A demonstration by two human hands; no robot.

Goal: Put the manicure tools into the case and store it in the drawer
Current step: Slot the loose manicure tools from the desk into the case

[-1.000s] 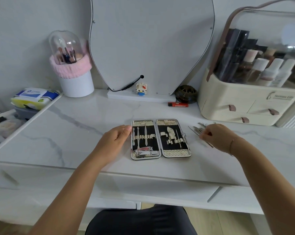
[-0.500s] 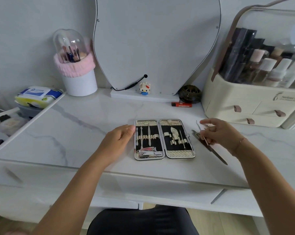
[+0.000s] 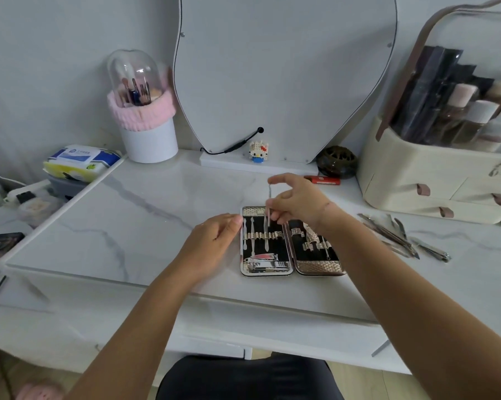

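The manicure case (image 3: 318,267) lies open flat on the marble tabletop, black inside, with several tools strapped in and a nail clipper (image 3: 265,263) at its lower left. My right hand (image 3: 299,204) hovers over the case's left half and pinches a thin metal tool (image 3: 268,207) upright, its tip near the strap. My left hand (image 3: 214,243) rests on the table with its fingertips touching the case's left edge. Several loose metal tools (image 3: 402,236) lie on the table to the right of the case.
A cream cosmetics organiser (image 3: 433,180) with small drawers stands at the back right. A mirror (image 3: 283,73), a toy figure (image 3: 258,151), a red lighter (image 3: 324,180), a dark round holder (image 3: 336,161) and a brush holder (image 3: 145,122) line the back. Wipes (image 3: 79,161) sit at the left.
My right hand has lifted one thin tool from the loose pile at the right and carried it left over the case. The left hand stays at the case's left edge.
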